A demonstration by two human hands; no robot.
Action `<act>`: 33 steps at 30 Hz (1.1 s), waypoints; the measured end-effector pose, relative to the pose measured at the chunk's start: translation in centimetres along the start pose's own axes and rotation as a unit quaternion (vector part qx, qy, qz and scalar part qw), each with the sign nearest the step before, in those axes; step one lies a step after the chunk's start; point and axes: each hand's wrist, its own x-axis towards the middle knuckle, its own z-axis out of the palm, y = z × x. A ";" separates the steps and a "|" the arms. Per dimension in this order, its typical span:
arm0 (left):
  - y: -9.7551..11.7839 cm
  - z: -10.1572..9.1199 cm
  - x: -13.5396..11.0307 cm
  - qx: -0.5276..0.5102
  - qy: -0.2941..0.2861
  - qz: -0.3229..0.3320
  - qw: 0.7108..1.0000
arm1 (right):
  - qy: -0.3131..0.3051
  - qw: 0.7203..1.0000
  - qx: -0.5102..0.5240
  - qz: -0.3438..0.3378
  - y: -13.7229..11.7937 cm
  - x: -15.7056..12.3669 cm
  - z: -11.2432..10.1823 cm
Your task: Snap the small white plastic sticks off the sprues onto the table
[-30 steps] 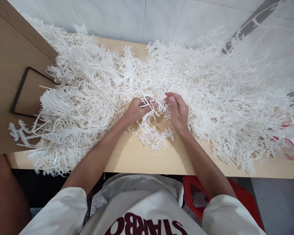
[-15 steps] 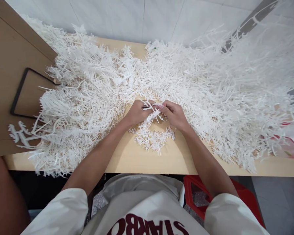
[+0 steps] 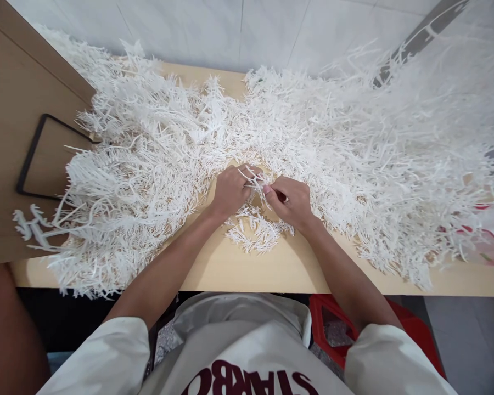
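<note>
My left hand (image 3: 229,192) and my right hand (image 3: 291,201) meet at the middle of a light wooden table (image 3: 271,271). Both are closed on one white branched plastic piece (image 3: 256,181) held between them. My right fingers pinch its end; my left fingers wrap the other side. A small heap of short white plastic bits (image 3: 253,233) lies on the bare wood just under my hands. A great tangled pile of the same white branched plastic pieces (image 3: 346,142) covers the table on the left, at the back and on the right.
A tan board with a black-outlined rectangle (image 3: 37,159) rises at the left. White tiled wall stands behind the table. A red crate (image 3: 333,340) sits below the table's front edge. A clear bag with red print (image 3: 488,241) lies at the far right.
My right hand has come down and left to meet my left hand and closed on the plastic piece. Both hands have sunk slightly toward the small heap.
</note>
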 end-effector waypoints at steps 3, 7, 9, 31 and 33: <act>0.2 0.2 -0.2 0.007 -0.007 0.019 1.000 | 0.018 0.998 -0.005 -0.054 -0.2 -0.1 -0.2; 0.5 0.4 -0.5 -0.009 -0.018 0.046 0.999 | 0.036 0.996 0.014 -0.079 -0.4 0.0 -0.5; 0.5 0.5 -0.4 -0.026 -0.015 0.057 0.998 | 0.043 0.996 0.040 -0.062 -0.6 0.1 -0.5; -0.9 0.0 0.6 -0.129 -0.022 0.000 0.991 | -0.040 0.951 0.186 0.244 0.8 1.1 -0.7; -1.0 0.0 0.5 -0.114 -0.018 0.001 0.993 | -0.026 0.937 0.216 0.274 0.7 1.1 -0.7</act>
